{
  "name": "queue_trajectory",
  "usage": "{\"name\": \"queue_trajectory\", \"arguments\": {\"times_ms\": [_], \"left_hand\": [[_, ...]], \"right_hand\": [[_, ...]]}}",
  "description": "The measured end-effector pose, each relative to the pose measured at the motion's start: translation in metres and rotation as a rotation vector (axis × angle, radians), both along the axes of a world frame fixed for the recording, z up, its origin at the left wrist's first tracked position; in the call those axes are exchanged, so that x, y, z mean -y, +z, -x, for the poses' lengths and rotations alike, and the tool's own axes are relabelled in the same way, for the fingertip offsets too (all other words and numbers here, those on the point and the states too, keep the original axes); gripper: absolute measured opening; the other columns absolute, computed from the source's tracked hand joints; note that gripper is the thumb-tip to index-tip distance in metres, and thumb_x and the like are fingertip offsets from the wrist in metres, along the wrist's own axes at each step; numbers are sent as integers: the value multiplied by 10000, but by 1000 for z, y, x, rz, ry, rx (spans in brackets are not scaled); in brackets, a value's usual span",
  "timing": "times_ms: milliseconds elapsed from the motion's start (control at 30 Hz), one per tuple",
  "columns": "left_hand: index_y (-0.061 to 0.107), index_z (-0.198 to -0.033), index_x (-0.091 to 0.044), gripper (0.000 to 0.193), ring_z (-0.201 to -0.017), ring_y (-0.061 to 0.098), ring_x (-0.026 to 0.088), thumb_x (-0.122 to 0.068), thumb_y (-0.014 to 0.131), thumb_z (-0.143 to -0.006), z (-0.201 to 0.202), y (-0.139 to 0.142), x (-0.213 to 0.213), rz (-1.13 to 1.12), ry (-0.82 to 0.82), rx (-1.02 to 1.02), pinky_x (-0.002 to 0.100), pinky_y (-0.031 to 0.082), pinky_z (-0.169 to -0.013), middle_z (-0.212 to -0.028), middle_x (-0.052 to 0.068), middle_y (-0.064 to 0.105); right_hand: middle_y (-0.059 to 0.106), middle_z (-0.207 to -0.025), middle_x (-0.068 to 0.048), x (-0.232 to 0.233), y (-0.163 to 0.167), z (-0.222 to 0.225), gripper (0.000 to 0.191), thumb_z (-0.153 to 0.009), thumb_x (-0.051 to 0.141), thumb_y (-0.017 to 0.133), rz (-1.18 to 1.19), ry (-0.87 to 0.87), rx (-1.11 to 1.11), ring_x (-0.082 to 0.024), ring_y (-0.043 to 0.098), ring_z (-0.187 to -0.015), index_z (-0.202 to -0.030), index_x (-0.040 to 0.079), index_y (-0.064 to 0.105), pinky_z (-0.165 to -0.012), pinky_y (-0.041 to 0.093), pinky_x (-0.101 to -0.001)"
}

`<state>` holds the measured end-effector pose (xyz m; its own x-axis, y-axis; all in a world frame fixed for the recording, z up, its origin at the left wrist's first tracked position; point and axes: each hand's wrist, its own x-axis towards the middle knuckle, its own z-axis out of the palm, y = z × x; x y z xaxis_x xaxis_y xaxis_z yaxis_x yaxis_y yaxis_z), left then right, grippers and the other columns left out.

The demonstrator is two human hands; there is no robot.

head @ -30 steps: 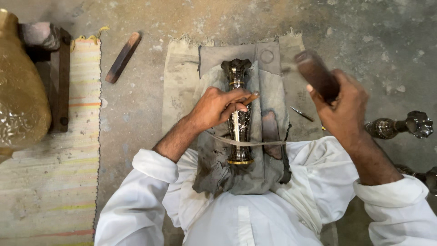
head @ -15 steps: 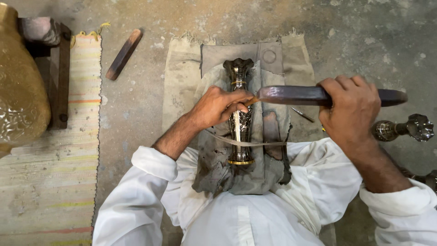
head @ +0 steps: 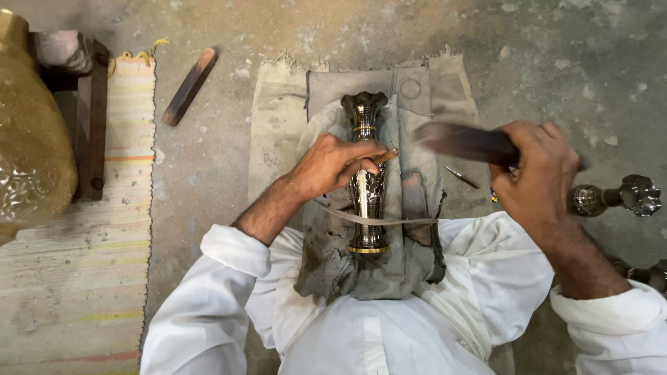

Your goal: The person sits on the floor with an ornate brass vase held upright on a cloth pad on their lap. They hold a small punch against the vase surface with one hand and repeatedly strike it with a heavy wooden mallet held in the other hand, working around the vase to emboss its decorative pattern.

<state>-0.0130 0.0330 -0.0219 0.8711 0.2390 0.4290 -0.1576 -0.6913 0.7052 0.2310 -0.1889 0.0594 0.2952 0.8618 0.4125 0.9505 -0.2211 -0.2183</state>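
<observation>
A slim engraved metal vase [head: 365,186] with a flared dark mouth and gold bands lies lengthwise on a grey cloth [head: 410,229] over my lap, held down by a thin strap. My left hand [head: 335,164] rests on the vase's middle and pinches a small chisel-like tool whose tip shows at my fingertips. My right hand [head: 536,175] grips a dark wooden mallet stick [head: 462,142], blurred, held level just right of the vase and above the cloth.
A second dark wooden stick [head: 189,86] lies on the concrete floor at upper left. A large brass vessel [head: 28,149] and a striped mat [head: 76,278] are at left. Two more metal vases [head: 611,198] lie at right. A thin metal tool [head: 461,176] lies beside the cloth.
The mallet stick swung down from raised to level and has now drawn slightly right and up, away from the chisel. My left hand stays on the vase.
</observation>
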Motion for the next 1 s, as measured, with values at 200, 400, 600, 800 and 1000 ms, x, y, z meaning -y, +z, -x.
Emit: {"name": "queue_trajectory", "arguments": {"times_ms": [200, 400, 600, 800, 1000], "left_hand": [[643, -1234, -83, 344, -917, 788, 255, 16, 715, -913, 0, 9, 4, 19, 34, 29, 363, 630, -750, -1029, 87, 788], [659, -1241, -112, 322, -825, 773, 283, -107, 713, -924, -5, 15, 4, -13, 47, -34, 398, 587, -669, -985, 103, 789], [668, -1234, -116, 332, -743, 771, 268, -175, 782, -928, -7, 12, 4, -5, 81, -106, 400, 571, -635, -964, 105, 792], [630, -1299, -69, 393, -971, 801, 209, -42, 766, -931, 7, 4, 15, 275, 185, 82, 333, 638, -787, -1106, 82, 788], [644, -1293, -70, 402, -991, 800, 196, -4, 763, -916, 14, -9, 32, 221, 239, 59, 314, 638, -839, -1090, 87, 794]], "right_hand": [[701, -944, -111, 0, 3, 0, 268, -806, 13, 792, 97, 9, 121, -330, 641, -905, -1053, 49, 693, -806, 496, -438], [695, -999, -129, -2, 3, 1, 279, -808, 54, 791, -11, -47, -21, -328, 649, -909, -1060, 31, 673, -838, 503, -452], [701, -926, -111, -1, 0, -6, 288, -828, 21, 800, 133, -24, 94, -314, 655, -930, -1098, 64, 710, -838, 499, -437], [707, -861, -107, -3, 3, -9, 329, -766, 55, 797, 352, -2, 98, -301, 675, -866, -1085, 106, 734, -779, 497, -445], [694, -842, -123, -13, -5, -9, 244, -863, 118, 792, 315, 21, -68, -313, 655, -824, -1090, 96, 706, -751, 478, -446]]}}
